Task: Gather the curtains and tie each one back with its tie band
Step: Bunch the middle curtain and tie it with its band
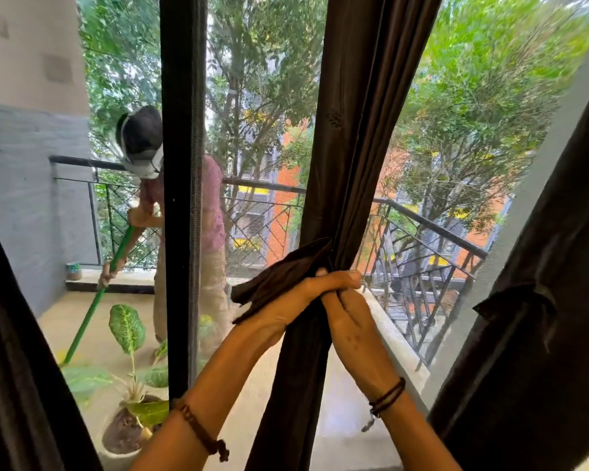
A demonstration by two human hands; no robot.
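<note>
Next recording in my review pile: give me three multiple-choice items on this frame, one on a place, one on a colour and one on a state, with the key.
1. Where does the potted plant stand?
A) on the balcony floor, lower left
B) on top of the railing
C) indoors, right of all the curtains

2. What colour is the broom handle?
A) red
B) green
C) white

3. How is the middle curtain now?
A) spread flat across the window
B) bunched, with both hands gripping it
C) hanging free, untouched

Key: 1 A, its pot sits on the floor outside. 2 B, the stick held by the person sweeping is green. 3 B, the left hand and right hand close round the bunch, with the tie band sticking out to the left.
</note>
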